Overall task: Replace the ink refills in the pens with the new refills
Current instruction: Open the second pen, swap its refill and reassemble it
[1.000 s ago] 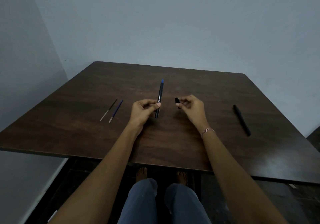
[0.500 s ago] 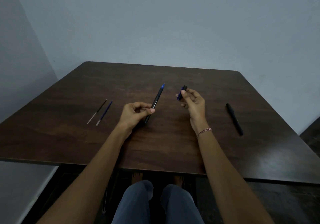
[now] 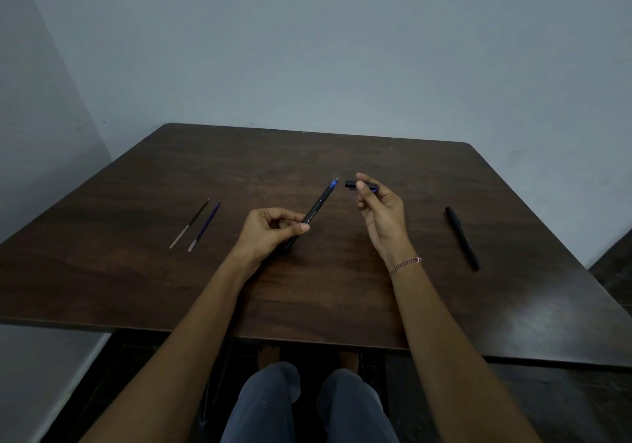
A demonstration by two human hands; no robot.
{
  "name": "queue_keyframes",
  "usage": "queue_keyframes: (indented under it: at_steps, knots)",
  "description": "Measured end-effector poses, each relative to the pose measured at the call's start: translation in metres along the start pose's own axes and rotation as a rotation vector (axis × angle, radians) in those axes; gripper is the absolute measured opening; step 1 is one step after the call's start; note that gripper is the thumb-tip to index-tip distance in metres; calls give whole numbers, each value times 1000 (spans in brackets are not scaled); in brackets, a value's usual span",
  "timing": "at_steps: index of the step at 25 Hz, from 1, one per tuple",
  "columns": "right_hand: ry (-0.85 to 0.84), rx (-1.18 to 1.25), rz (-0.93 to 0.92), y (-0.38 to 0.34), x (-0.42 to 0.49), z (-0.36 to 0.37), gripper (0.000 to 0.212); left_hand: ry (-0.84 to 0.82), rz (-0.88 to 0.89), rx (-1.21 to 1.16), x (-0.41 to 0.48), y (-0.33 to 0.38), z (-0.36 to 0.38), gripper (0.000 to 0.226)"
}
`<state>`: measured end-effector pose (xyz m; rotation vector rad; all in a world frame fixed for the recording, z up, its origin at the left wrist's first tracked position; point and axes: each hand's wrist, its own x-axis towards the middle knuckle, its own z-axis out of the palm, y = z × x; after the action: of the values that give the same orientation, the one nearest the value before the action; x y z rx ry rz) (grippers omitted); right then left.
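Observation:
My left hand (image 3: 270,234) grips the lower end of an uncapped black pen (image 3: 316,206) whose blue tip points up and to the right. My right hand (image 3: 381,218) pinches the pen's dark cap (image 3: 350,184) between thumb and fingers, held sideways just right of the tip, not touching it. Both hands hover above the dark wooden table (image 3: 307,299). Two thin refills lie side by side at the left: a black one (image 3: 189,223) and a blue one (image 3: 204,226). A second black capped pen (image 3: 462,238) lies on the table at the right.
The table stands against a grey wall at the back and near a wall on the left. Its front edge runs just beyond my knees (image 3: 307,401). A thin bracelet (image 3: 405,264) circles my right wrist.
The pen in my left hand has tilted further to the right. My right hand has lifted and turned the cap sideways, bringing it close to the pen's tip.

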<state>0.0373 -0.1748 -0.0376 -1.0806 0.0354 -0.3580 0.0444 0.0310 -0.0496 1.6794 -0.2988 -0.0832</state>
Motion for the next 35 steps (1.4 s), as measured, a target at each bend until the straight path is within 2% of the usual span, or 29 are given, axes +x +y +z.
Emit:
queue_keyframes:
  at_steps: [3,8,17,26,29,31,35]
  knots:
    - [-17,113,5,-1,1,0,17,-45,-8,89,1,0,-1,17]
    - [-68,54,15,3,1,2,25,-82,24,155,1,-1,1,14]
    - [37,94,35,1,2,0,28,-105,48,223,1,-2,2,14]
    - [-73,-178,30,8,-1,4,29,-97,59,223,2,-3,3,13]
    - [-78,-255,-25,9,-3,4,20,-100,60,221,2,-4,3,13]
    - [-57,-281,-71,8,-3,4,5,-98,54,218,2,-4,2,13]
    - [-39,-275,-136,5,-5,4,24,-97,37,200,2,-4,3,12]
